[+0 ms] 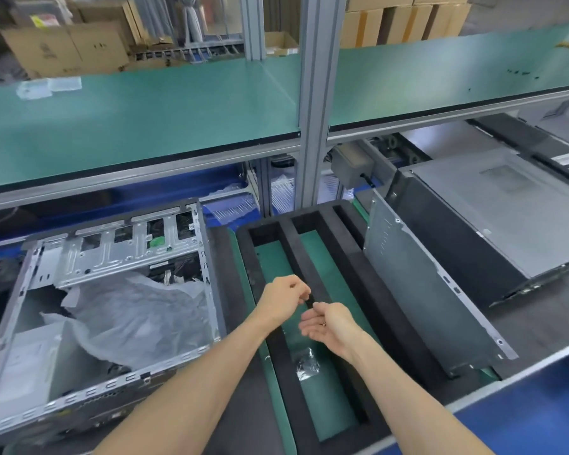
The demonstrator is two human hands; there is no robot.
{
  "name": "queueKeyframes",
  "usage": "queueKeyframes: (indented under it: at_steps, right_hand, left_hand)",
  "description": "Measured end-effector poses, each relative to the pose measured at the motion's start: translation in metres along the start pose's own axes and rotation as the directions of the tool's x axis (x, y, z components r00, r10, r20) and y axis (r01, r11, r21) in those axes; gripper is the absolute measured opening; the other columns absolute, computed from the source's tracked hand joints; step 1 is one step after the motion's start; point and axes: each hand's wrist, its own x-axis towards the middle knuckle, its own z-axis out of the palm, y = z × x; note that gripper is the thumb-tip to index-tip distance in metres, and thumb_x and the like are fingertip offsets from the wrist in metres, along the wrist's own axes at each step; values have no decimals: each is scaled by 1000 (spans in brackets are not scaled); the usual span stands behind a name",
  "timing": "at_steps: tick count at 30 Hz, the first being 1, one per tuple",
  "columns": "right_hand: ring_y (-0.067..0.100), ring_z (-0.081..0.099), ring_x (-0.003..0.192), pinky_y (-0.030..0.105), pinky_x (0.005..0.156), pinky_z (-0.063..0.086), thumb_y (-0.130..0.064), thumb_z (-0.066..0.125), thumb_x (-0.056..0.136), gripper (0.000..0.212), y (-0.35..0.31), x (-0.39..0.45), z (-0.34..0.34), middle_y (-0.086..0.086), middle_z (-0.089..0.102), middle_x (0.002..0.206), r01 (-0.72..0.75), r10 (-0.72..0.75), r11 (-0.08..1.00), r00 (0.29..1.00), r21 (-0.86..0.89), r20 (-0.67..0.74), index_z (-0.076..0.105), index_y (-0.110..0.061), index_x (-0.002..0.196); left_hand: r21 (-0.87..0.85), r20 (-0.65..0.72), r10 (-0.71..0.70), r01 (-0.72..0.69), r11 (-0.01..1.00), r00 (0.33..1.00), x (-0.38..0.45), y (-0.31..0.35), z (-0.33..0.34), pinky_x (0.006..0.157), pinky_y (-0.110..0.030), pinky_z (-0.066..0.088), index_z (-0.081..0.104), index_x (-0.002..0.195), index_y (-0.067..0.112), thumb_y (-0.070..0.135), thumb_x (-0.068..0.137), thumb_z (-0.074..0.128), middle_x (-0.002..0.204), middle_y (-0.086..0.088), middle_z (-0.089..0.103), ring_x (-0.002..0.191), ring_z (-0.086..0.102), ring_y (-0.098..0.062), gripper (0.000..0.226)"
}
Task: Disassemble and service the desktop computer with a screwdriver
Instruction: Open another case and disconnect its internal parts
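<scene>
open computer case [105, 310], hands [284, 298] over foam tray [345, 244]

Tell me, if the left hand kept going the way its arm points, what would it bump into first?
Probably the black foam tray. The left hand reaches up and to the right above the tray's middle divider, close beside the right hand. How high it is above the foam is hard to judge from one view.

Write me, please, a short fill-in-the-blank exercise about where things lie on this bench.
1. The open computer case lies to the ____ of the black foam tray.
2. The small clear bag lies inside the foam tray, nearer the person than both ____.
3. The white plastic sheet lies ____ the open computer case.
4. The detached side panel leans at the tray's ____ side.

Missing words: left; hands; inside; right
</scene>
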Motion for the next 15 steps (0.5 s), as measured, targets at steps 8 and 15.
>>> queueKeyframes:
  at_steps: [8,15]
  right_hand:
    - [28,66,72,27,66,58,12,38,96,29,12,18,-23,30,67,98,15,27,907,995,-422,92,64,16,109]
    - [34,75,76,41,80,63,11,36,91,29,37,36,-31,26,72,83,137,21,757,972,-639,233,65,6,89]
  left_hand:
    - [764,224,-36,-153,627,974,18,-60,30,99,-35,44,72,109,26,13,89,55,113,6,72,109,62,-21,29]
    - [911,380,-100,-353,215,920,26,-71,59,94,-38,33,60,90,21,30,89,54,96,-4,68,96,63,-26,11]
